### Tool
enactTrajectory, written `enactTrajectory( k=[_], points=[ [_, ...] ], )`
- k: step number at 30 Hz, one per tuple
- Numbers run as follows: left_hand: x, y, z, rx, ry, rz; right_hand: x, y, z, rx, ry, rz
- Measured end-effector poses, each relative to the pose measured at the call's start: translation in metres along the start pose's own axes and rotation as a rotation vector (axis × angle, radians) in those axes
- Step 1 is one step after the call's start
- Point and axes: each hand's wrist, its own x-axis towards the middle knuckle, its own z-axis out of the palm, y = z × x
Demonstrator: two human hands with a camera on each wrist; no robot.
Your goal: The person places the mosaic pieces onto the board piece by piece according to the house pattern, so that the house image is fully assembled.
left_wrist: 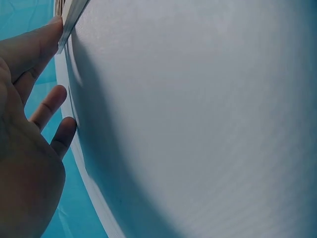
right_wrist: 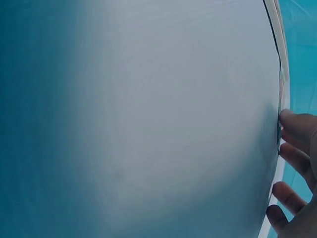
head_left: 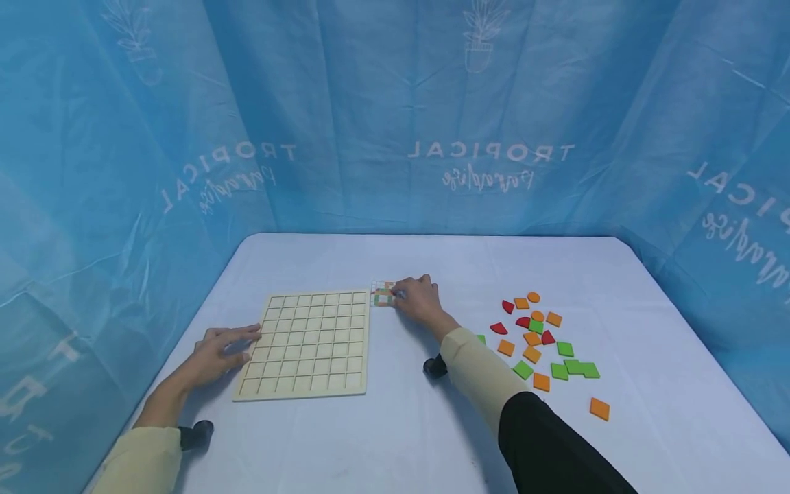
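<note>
A pale wooden grid board lies on the table, its squares bare. At its left edge is my left hand, fingers extended and touching the rim. In the left wrist view, the left hand meets the board's edge with a thumb and finger, while other fingers are spread. Beside the board's upper right corner lies a small pattern card printed with coloured squares. My right hand pinches its right side with thumb and fingertips. In the right wrist view, the right hand partly hides the card.
Right of my right forearm lie scattered flat pieces: orange squares, green squares, orange circles and red quarter-circles. A white cloth covers the table. Blue printed curtains hang behind and at the sides.
</note>
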Motion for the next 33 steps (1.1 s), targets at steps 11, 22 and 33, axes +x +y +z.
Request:
enactTrajectory(
  k=[11,22,33],
  points=[
    [0.001,0.004,0.009,0.007,0.014,0.001,-0.008,0.021,-0.011,-0.052,-0.013,0.024],
    [0.007,0.032,0.03,-0.02,0.049,0.052,-0.021,0.049,-0.027,-0.038,-0.01,0.052],
    [0.019,0.067,0.053,0.024,0.051,0.085,-0.029,0.079,-0.04,-0.037,-0.029,0.105]
  ],
)
